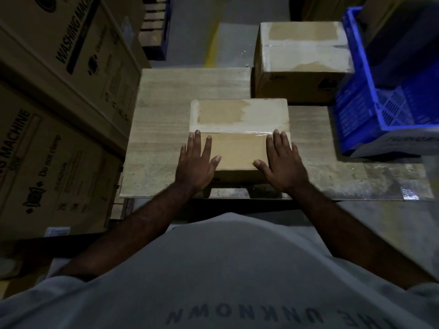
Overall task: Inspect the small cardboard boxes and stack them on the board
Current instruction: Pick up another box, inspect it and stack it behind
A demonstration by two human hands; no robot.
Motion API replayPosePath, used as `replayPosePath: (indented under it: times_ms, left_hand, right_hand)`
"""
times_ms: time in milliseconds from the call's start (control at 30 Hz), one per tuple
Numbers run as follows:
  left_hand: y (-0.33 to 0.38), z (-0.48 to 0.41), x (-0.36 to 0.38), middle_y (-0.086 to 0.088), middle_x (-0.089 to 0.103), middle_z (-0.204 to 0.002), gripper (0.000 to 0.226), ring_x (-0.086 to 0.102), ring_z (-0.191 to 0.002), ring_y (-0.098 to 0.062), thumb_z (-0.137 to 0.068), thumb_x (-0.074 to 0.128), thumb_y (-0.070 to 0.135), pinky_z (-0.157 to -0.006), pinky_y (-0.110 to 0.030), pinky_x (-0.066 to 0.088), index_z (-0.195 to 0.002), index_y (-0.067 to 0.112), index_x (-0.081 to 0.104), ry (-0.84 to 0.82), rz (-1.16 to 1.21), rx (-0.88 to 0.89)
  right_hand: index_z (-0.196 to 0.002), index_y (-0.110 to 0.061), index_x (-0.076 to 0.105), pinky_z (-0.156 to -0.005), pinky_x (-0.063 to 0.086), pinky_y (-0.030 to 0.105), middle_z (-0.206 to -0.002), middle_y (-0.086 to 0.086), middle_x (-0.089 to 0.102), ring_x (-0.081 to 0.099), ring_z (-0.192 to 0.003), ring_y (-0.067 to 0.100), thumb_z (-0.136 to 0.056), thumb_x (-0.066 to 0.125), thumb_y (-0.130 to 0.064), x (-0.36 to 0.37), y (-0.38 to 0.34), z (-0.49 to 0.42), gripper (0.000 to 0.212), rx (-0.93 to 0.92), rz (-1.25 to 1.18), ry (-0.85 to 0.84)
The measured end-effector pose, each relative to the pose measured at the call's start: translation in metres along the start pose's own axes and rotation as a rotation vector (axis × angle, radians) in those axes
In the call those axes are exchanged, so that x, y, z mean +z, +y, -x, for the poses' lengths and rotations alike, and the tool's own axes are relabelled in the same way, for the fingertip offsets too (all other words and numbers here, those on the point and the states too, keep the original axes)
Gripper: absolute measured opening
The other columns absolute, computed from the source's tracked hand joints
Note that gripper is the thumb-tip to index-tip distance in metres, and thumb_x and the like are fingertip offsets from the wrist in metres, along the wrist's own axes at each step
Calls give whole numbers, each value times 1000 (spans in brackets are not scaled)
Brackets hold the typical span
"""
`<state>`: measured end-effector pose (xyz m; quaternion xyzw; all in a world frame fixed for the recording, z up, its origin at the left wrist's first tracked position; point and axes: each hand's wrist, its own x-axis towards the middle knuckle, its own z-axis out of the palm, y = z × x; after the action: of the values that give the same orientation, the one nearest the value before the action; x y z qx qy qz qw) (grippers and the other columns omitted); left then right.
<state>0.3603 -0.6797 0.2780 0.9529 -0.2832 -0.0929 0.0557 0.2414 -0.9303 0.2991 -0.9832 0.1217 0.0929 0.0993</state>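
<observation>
A small cardboard box [240,117] sits near the middle of a pale wooden board [166,96], its top sealed with a strip of clear tape running from side to side. Both hands lie flat on the near half of its top. The left hand [197,162] rests at the box's left edge with its fingers straight and spread, its thumb angled inward across the top. The right hand [282,162] rests at the right edge in the same way, fingers straight, thumb pointing toward the other thumb. Neither hand curls round anything. A second cardboard box [301,55] stands at the board's far right corner, apart from the first. Just right of it is a blue plastic crate [370,110] with a slotted wall. On the left, 2 large washing machine cartons [59,67] are stacked against the board's edge. The person's grey T-shirt [225,269] fills the foreground.
</observation>
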Motion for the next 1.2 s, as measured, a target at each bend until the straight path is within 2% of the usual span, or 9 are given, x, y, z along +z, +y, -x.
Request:
replayPosePath:
  times_ms: [333, 500, 667, 767, 867, 933, 1200]
  left_hand:
    - [2, 1, -1, -17, -6, -170, 82, -8, -158, -33, -97, 2, 64, -127, -52, 4, -164, 17, 6, -18, 10, -3]
    - [3, 1, 0, -19, -2, -170, 76, -4, -158, -35, -101, 11, 58, -127, -52, 7, -164, 15, 9, -13, -20, 0]
    - [5, 1, -1, -21, 0, -170, 77, -2, -158, -36, -100, 12, 56, -126, -54, 7, -164, 14, 14, -9, -26, -3]
    - [8, 1, -5, -21, 3, -170, 76, 1, -158, -37, -101, 15, 56, -126, -55, 5, -163, 13, 15, -19, -57, -13]
    - [6, -5, -13, -23, 14, -168, 77, 10, -156, -38, -101, 22, 60, -125, -56, 4, -162, 12, 21, -23, -96, 3]
    - [2, -14, -19, -21, 17, -167, 81, 12, -156, -35, -101, 25, 64, -126, -55, 2, -162, 11, 18, -32, -94, 13]
    - [-14, -62, -37, -13, -8, -171, 86, -5, -158, -29, -100, 17, 72, -127, -46, -1, -164, 16, 4, -136, -34, 20]
  right_hand:
    - [-165, -6, 16, -124, 21, 56, -173, 15, 9, 7, -161, 31, -101, 10, -71, 4, -2, -1, 92, 19, 49, 20]
    - [-164, -5, 18, -124, 23, 57, -173, 16, 12, 9, -161, 31, -102, 14, -70, 6, -1, -3, 90, 17, 44, 24]
    - [-164, -5, 19, -123, 26, 57, -173, 16, 14, 11, -160, 31, -102, 14, -69, 8, 1, -4, 89, 11, 54, 32]
    - [-164, -5, 19, -123, 22, 59, -173, 16, 14, 10, -160, 31, -102, 11, -70, 10, 1, -4, 90, 11, 79, 38]
    - [-165, -7, 14, -126, 12, 60, -174, 15, 9, 5, -161, 30, -100, 6, -72, 7, 1, -4, 93, 1, 91, 18]
    - [-165, -8, 13, -126, 9, 60, -174, 16, 7, 4, -161, 30, -99, 6, -73, 2, 4, -10, 93, -6, 88, 8]
    - [-166, -7, 6, -128, 5, 56, -174, 16, -1, -2, -161, 30, -103, 15, -69, -19, 8, -59, 89, 20, 15, 11]
